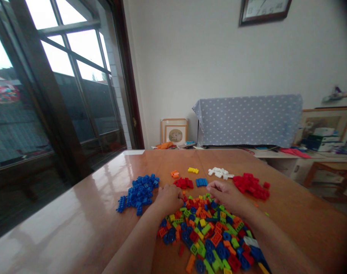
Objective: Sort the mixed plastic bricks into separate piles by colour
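Note:
A large pile of mixed toy bricks [203,232] in orange, green, blue, red and yellow lies on the brown table [84,213]. My left hand [170,197] is at the pile's upper left edge, fingers curled, with whatever they touch hidden. Over the upper right edge is my right hand [221,191], fingers bent inward; whether it holds a brick cannot be made out. Blue bricks [140,192] are heaped to the left of my left hand, and red bricks [250,185] to the right of my right hand.
Beyond the hands lie small groups of orange [175,174], yellow [193,170], white [219,173], red [184,183] and blue bricks [201,182]. Behind the table are a dotted cloth [247,120] over something, a framed picture [175,134] and a cluttered shelf.

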Motion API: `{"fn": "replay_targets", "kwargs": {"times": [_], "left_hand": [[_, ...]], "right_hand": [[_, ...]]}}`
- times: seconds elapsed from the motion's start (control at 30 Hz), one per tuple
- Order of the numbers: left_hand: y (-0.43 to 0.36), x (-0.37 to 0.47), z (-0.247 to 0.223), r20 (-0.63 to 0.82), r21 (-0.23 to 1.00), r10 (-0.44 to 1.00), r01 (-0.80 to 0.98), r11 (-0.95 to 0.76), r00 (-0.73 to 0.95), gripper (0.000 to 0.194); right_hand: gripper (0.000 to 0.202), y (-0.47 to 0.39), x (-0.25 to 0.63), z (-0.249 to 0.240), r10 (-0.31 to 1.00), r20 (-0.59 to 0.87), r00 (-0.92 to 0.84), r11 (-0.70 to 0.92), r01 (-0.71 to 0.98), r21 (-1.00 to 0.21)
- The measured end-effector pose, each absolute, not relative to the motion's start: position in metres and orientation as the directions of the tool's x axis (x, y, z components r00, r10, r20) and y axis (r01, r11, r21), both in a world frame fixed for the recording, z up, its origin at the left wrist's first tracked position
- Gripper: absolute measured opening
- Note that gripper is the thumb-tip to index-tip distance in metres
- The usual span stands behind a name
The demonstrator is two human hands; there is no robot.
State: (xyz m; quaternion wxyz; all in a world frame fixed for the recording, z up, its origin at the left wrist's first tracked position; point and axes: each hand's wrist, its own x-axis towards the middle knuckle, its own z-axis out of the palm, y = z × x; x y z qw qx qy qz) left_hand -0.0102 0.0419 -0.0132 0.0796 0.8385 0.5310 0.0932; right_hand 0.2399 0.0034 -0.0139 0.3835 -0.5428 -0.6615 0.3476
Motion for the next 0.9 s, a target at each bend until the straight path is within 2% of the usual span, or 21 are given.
{"fn": "replay_targets", "kwargs": {"times": [0.2,0.37,0.6,0.9], "left_hand": [[0.051,-0.018,-0.014,0.118,0.318,0.931,0.875,-0.364,0.345,0.014],[0.06,-0.022,-0.013,0.156,0.305,0.966,0.92,-0.247,0.207,0.018],[0.065,-0.018,-0.018,0.173,0.311,0.968,0.922,-0.23,0.183,0.033],[0.071,-0.03,-0.021,0.096,0.263,0.994,0.962,-0.072,0.049,0.028]], "right_hand": [[0.03,0.006,0.243,-0.017,0.984,0.131,-0.122,0.172,0.443,-0.88],[0.029,0.007,0.243,-0.017,0.983,0.147,-0.111,0.181,0.445,-0.877],[0.029,0.006,0.243,-0.016,0.984,0.139,-0.108,0.173,0.455,-0.873],[0.03,0.008,0.243,-0.017,0.98,0.161,-0.117,0.197,0.477,-0.856]]}}
